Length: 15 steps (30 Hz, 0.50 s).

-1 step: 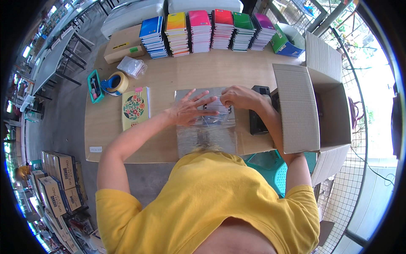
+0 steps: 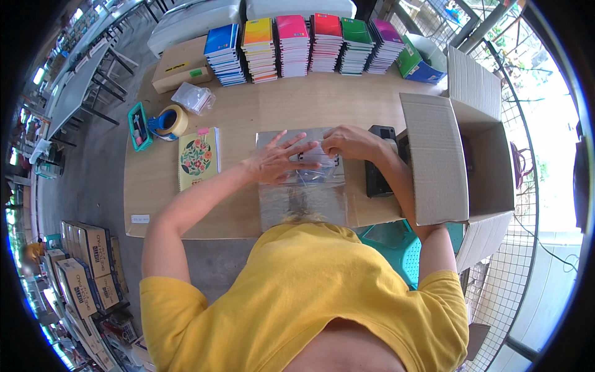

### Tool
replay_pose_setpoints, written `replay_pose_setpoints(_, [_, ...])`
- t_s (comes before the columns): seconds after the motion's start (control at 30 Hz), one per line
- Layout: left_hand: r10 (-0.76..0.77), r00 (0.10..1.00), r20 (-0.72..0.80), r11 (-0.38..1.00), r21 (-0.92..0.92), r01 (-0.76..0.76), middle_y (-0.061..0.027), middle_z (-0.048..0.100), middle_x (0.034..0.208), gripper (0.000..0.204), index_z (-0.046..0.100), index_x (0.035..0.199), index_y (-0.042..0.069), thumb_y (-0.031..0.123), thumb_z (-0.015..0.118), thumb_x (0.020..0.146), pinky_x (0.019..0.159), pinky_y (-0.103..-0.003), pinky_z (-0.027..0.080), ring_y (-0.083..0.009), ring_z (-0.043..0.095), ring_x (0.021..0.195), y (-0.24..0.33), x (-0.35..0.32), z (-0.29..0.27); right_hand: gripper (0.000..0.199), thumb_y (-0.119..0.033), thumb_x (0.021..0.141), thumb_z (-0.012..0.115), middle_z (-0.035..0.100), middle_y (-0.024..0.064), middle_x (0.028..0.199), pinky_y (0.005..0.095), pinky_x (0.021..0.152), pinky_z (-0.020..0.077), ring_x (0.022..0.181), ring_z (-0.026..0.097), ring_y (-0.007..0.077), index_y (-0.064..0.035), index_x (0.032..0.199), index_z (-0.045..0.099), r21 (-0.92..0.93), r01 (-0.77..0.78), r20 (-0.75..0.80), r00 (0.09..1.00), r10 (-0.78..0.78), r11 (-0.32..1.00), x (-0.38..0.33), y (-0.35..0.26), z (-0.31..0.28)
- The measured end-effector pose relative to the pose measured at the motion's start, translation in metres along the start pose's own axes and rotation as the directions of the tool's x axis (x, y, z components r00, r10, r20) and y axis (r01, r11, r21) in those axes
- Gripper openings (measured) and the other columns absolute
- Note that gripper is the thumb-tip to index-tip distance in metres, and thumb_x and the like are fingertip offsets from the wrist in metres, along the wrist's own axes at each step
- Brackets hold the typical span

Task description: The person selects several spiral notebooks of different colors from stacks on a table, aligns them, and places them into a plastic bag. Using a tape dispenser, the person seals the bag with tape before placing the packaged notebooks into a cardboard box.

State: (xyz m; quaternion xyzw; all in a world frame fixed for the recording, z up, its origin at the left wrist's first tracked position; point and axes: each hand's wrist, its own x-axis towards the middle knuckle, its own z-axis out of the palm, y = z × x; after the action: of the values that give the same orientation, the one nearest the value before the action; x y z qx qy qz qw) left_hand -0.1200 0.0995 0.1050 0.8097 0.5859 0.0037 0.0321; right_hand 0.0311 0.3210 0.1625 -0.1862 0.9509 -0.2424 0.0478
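On the table in front of me lies a clear plastic sheet or bag (image 2: 270, 201) with a white, dark-printed piece (image 2: 315, 157) on or under it. My left hand (image 2: 282, 162) rests flat across that white piece and the plastic, fingers spread. My right hand (image 2: 350, 143) is closed beside it, at the white piece's upper right edge. Its fingers are curled together, and what they pinch, if anything, is hidden. Just right of that hand stands a black device (image 2: 378, 177), partly covered by my forearm.
An open cardboard box (image 2: 437, 161) stands at the right. Stacks of coloured notebooks (image 2: 292, 49) line the far edge beside a closed carton (image 2: 181, 65). A floral notebook (image 2: 197, 158), tape rolls (image 2: 171, 122), a teal basket (image 2: 140, 127) and a plastic packet (image 2: 193, 98) lie left.
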Motion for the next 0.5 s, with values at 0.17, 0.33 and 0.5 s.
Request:
replay_pose_setpoints(0.17, [0.003, 0.999, 0.049, 0.997, -0.083, 0.001, -0.0014, 0.007, 0.164, 0.095, 0.023, 0.149, 0.051, 0.027, 0.077, 0.075, 0.115, -0.066, 0.021, -0.0311, 0.012, 0.15, -0.001, 0.001, -0.001, 0.011, -0.009, 0.069, 0.075, 0.061, 0.0032, 0.1, 0.0445, 0.088, 0.0445, 0.102, 0.058, 0.0225, -0.01, 0.072, 0.064, -0.05, -0.034, -0.104, 0.994, 0.028, 0.998, 0.007, 0.001, 0.013])
replay_pose_setpoints(0.33, [0.009, 0.998, 0.064, 0.991, -0.131, 0.0, -0.0015, 0.008, 0.164, 0.091, 0.03, 0.147, 0.051, 0.025, 0.078, 0.074, 0.116, -0.065, 0.02, -0.0343, 0.01, 0.15, -0.002, 0.003, -0.004, 0.014, -0.01, 0.062, 0.079, 0.05, 0.0059, 0.135, 0.0453, 0.103, 0.0383, 0.124, 0.046, 0.0301, -0.0147, 0.072, 0.071, -0.021, -0.057, -0.301, 0.953, 0.048, 0.998, 0.005, -0.001, 0.025])
replay_pose_setpoints(0.5, [0.02, 0.996, 0.089, 0.988, -0.155, -0.006, -0.004, 0.01, 0.163, 0.092, 0.033, 0.147, 0.05, 0.022, 0.079, 0.072, 0.117, -0.064, 0.018, -0.043, 0.011, 0.148, -0.001, 0.007, -0.009, 0.029, -0.007, 0.065, 0.08, 0.047, 0.0071, 0.141, 0.0435, 0.107, 0.036, 0.129, 0.044, 0.0281, -0.016, 0.091, 0.071, 0.362, 0.009, -0.409, 0.9, 0.15, 0.932, -0.006, 0.023, 0.061])
